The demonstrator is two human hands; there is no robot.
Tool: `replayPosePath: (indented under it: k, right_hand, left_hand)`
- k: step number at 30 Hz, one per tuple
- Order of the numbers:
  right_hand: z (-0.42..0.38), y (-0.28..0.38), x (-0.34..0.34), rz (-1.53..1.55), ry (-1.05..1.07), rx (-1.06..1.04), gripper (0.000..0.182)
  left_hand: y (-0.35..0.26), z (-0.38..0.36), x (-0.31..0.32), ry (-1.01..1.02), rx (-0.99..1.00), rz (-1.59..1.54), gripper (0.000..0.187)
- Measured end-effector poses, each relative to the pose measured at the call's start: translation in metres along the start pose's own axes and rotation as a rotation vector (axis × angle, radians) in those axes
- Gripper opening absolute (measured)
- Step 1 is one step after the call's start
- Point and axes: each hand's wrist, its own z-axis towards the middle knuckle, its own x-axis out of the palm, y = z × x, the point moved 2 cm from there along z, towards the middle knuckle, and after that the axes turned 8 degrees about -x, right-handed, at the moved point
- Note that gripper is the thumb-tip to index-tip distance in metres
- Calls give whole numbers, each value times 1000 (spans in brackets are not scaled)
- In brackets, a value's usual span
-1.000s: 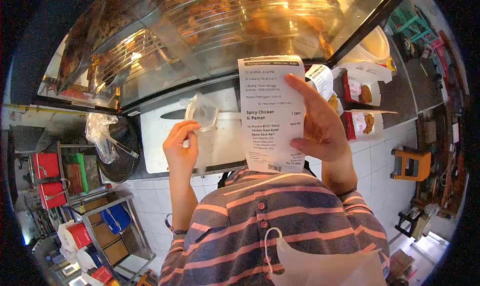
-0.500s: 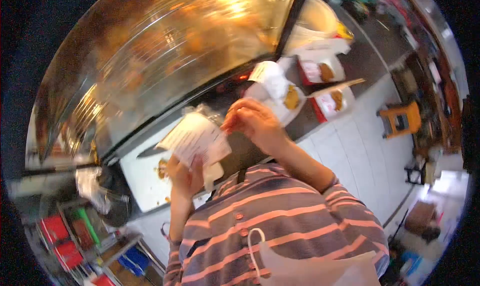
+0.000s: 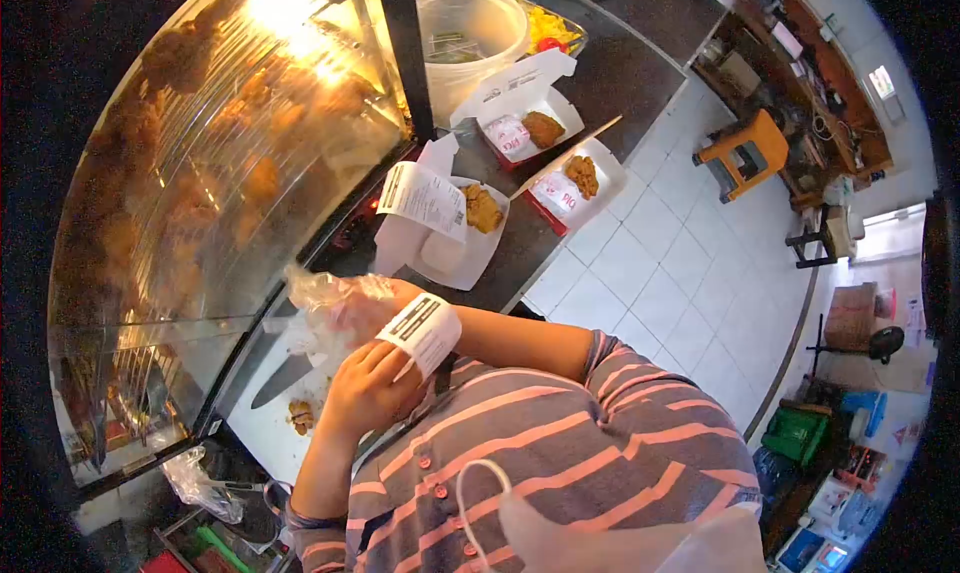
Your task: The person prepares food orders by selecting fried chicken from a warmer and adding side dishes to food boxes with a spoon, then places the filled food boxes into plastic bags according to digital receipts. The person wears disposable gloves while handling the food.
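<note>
My left hand holds a folded white receipt against my chest, at the counter edge. My right hand reaches across just above it and is wrapped in a crumpled clear plastic glove; its fingers are hidden under the plastic. The two hands touch. Under them lie a white cutting board with a knife and a few fried crumbs.
A glass warmer case full of fried chicken fills the left. On the dark counter are three open boxes of chicken, one with a receipt over it, and a clear tub. An orange stool stands on the tiled floor.
The receipt went from my right hand to my left and is now folded. The plastic glove moved from my left hand onto my right. My view swung right along the counter.
</note>
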Motion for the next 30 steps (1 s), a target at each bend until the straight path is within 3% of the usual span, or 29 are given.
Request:
replayPosePath:
  k: [2,5,10,11,12,13,15,16,18,19,21,23,24,27,29,30]
  right_hand:
    - [2,3,3,41,83,-40,50]
    - [-1,23,4,30,228,-117,55]
    - [-10,77,16,-20,549,-147,67]
    - [-10,88,19,-72,547,-155,70]
    - [-24,99,39,-106,405,-136,87]
    - [-32,112,50,-221,318,-158,88]
    - [-42,129,54,195,148,-280,83]
    - [-48,140,63,286,70,-330,79]
    - [-53,164,56,-497,3,-451,80]
    - [-58,176,60,-121,-91,-463,81]
    - [-69,199,61,-212,72,-535,84]
    - [-81,220,63,2,159,-611,86]
    - [-89,240,60,-52,169,-678,85]
    - [-116,306,58,-200,125,-868,80]
    - [-134,345,40,-285,140,-864,77]
    - [-138,358,33,-329,165,-832,76]
  left_hand:
    - [0,14,-6,53,-4,17,19]
    - [-4,33,-8,-109,107,58,20]
    - [-3,63,0,-176,31,22,21]
    - [-6,72,3,-188,29,5,22]
    - [-8,80,8,-201,28,-20,22]
    - [-8,86,13,-190,46,-30,23]
    - [-9,101,26,-171,95,-59,25]
    - [-9,110,36,-122,-87,-328,26]
    - [-7,125,55,-126,37,-321,27]
    - [-7,134,61,-110,76,-347,26]
    - [-8,154,67,-87,220,-351,24]
    - [-6,174,62,-88,270,-354,21]
    - [1,183,55,-166,213,-320,17]
    - [36,213,3,-130,-309,-60,26]
    - [64,233,-25,-190,-128,501,16]
    - [86,233,-22,-152,-157,628,12]
